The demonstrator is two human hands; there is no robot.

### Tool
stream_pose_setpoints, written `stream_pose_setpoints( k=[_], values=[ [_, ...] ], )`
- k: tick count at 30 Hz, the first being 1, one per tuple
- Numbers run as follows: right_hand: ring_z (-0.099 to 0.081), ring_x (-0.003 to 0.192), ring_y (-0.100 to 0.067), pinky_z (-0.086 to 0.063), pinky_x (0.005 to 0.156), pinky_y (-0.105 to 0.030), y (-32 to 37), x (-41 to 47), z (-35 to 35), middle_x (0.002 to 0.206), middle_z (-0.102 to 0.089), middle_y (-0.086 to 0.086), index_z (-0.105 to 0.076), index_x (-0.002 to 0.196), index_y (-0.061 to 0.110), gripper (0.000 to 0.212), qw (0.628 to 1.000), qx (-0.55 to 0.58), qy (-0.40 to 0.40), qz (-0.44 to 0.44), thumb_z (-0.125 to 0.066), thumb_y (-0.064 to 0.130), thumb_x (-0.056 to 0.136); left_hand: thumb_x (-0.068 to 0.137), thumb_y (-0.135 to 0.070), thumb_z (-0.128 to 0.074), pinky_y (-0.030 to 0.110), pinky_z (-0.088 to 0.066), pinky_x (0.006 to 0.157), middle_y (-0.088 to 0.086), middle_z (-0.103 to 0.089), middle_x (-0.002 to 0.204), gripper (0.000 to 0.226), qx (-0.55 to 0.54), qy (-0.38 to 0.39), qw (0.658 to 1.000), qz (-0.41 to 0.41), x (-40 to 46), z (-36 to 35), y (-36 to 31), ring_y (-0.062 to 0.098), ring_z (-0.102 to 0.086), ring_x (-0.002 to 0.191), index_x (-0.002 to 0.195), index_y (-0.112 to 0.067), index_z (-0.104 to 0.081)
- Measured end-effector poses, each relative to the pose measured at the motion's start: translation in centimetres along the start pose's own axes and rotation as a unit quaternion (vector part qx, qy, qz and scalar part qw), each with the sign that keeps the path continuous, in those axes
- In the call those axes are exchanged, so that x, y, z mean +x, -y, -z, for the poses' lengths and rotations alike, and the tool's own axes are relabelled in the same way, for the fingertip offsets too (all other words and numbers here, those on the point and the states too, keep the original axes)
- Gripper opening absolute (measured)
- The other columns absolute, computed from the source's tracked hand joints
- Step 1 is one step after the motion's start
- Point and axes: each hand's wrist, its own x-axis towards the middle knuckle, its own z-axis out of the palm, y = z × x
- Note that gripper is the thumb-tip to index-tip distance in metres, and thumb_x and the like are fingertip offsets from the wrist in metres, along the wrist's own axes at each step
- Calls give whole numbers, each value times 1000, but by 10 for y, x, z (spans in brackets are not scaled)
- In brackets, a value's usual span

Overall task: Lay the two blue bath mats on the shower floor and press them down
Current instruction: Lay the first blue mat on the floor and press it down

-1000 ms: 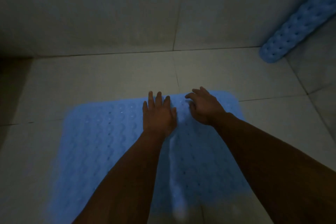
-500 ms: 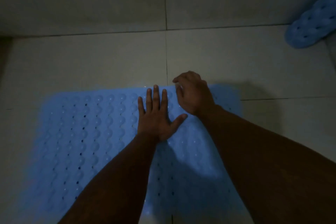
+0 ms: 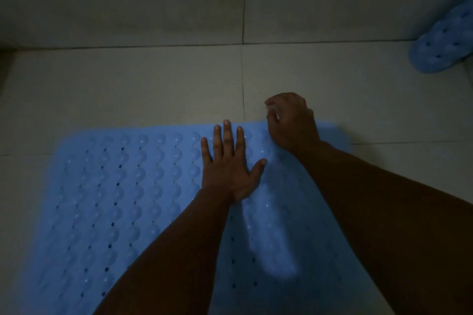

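Observation:
One blue bath mat (image 3: 133, 199), covered in bumps and small holes, lies spread on the tiled shower floor (image 3: 153, 89). My left hand (image 3: 227, 169) presses flat on it near its far edge, fingers straight and spread. My right hand (image 3: 290, 123) sits at the mat's far edge, just right of the left hand, with its fingers curled and seemingly pinching that edge. A raised ridge (image 3: 268, 238) runs through the mat between my forearms. The second blue mat (image 3: 445, 46) stands rolled up in the far right corner.
A tiled wall (image 3: 128, 0) rises along the far side of the floor, with another wall behind the rolled mat at the right. A strip of bare floor tile lies between the spread mat and the far wall. The light is dim.
My left hand has flattened and spread on the mat. My right hand has shifted a little farther out to the mat's far edge. The view has tilted downward and closer.

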Motion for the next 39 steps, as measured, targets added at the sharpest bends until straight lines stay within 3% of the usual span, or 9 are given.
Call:
stream_pose_setpoints(
  k=[5, 8, 10, 13, 17, 20, 23, 26, 39],
  values=[
    [-59, 110, -30, -49, 86, -43, 8, -28, -10, 111, -65, -6, -69, 107, 16, 29, 999, -39, -11, 35, -51, 28, 89, 98, -76, -14, 57, 24, 121, 8, 41, 163, 91, -4, -2, 1000, -10, -5, 1, 3, 28, 40, 149, 161, -22, 22],
    [-61, 109, -32, -53, 86, -47, 7, -42, -7, 110, -66, -7, -71, 107, 15, 38, 998, -48, -25, 11, -44, 35, 88, 96, -79, -16, 59, 22, 120, 9, 40, 163, 95, -3, 75, 997, 2, 8, 16, -1, 30, 37, 150, 160, -22, 22],
    [-62, 110, -33, -54, 86, -48, 12, -48, -4, 110, -67, -8, -71, 107, 15, 42, 998, -44, -36, -3, -43, 38, 86, 101, -72, -20, 60, 13, 123, 11, 28, 168, 88, -33, 127, 991, 7, 19, 38, 0, 32, 27, 155, 164, -19, 10],
    [-57, 122, -34, -51, 94, -52, 24, -65, -3, 120, -64, -9, -68, 115, 17, 40, 998, -58, -7, -26, -46, 37, 88, 107, -53, -29, 56, -7, 127, 12, -2, 173, 68, -46, 33, 998, -38, 8, 55, 11, 31, 4, 160, 164, -17, -20],
    [-15, 156, -30, -19, 123, -56, 37, -69, -4, 164, -30, -10, -42, 151, 20, 52, 983, -104, 130, -72, -42, 39, 103, 107, -48, -35, 53, -13, 127, 9, -19, 171, 57, -63, -58, 995, -55, -23, 51, 25, 33, -2, 160, 157, -21, -38],
    [6, 158, -26, -2, 126, -56, 39, -77, -16, 172, -1, -6, -13, 162, 19, 67, 971, -141, 183, -54, -33, 49, 105, 105, -50, -35, 54, -22, 124, 8, -32, 167, 57, -70, -91, 992, -54, -35, 47, 36, 33, -11, 159, 153, -21, -46],
    [14, 157, -24, 7, 125, -57, 32, -90, -34, 171, 10, -4, 0, 163, 21, 81, 968, -175, 174, -36, -19, 65, 98, 97, -56, -30, 55, -38, 115, 9, -51, 154, 64, -102, -132, 984, -63, -40, 44, 50, 32, -28, 154, 140, -19, -60],
    [16, 157, -23, 8, 124, -58, 27, -96, -41, 171, 10, -4, 1, 163, 22, 88, 972, -189, 138, -25, -11, 75, 94, 96, -56, -30, 56, -46, 107, 8, -60, 146, 63, -133, -155, 977, -59, -41, 45, 59, 30, -35, 151, 130, -18, -67],
    [6, 158, -23, -6, 123, -60, 20, -104, -55, 172, -2, -4, -17, 162, 21, 82, 978, -205, 35, -2, -27, 71, 98, 100, -40, -43, 52, -47, 105, 6, -67, 134, 44, -132, -193, 969, -76, 3, 38, 51, 28, -45, 142, 122, -16, -72]
  ],
)
